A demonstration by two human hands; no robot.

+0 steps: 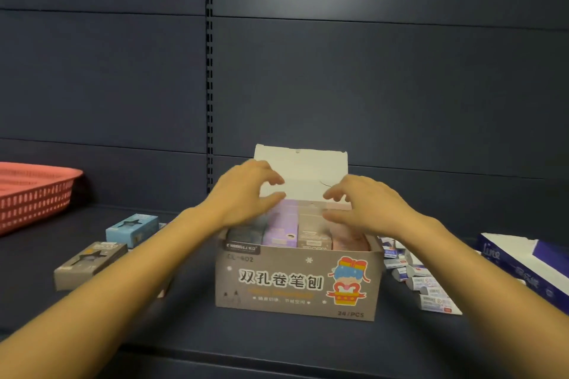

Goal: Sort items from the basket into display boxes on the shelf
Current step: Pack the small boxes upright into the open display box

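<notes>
Left hand [246, 194] and right hand [366, 206] hover, fingers spread, empty, over brown cardboard display box [295, 283]; red plastic basket [30, 197] at nine o'clock.

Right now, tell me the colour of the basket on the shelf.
Coral red basket, clearest in the head view, far left.

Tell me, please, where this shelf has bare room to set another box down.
Bare shelf runs along the front edge, before the display box. Another patch lies between the red basket and the blue carton. Right of the display box it is crowded: small white packs fill the gap to the purple box.
</notes>
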